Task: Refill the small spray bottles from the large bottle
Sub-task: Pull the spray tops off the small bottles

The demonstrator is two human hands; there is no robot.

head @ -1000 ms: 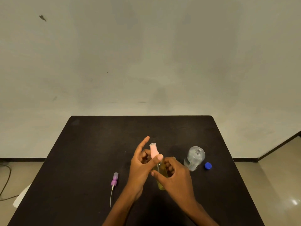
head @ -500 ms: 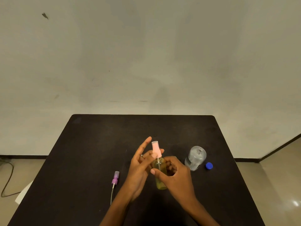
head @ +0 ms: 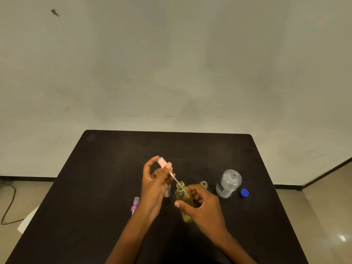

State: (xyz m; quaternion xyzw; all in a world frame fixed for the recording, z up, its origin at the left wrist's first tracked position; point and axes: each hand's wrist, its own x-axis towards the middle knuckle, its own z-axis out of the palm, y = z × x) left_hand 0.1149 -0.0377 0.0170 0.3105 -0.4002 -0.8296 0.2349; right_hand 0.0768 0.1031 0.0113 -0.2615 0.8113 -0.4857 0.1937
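On the black counter [head: 114,168] there are 3 small bottles, 2 spray heads, 1 large bottle and 1 blue cap. The right grip [head: 203,208] has fingers and thumb curled round the yellow small bottle [head: 180,194], holding it upright near the counter's middle. The left grip [head: 154,185] pinches the pink spray head [head: 162,162] above it, tilted, with its thin tube reaching down into the open neck. A second yellowish bottle [head: 203,184] shows just beyond the right grip. A clear one [head: 167,192] is mostly hidden behind the left grip. The purple spray head [head: 134,205] lies to the left. The large clear bottle [head: 228,183] stands uncapped on the right, its blue cap [head: 244,192] just beside it.
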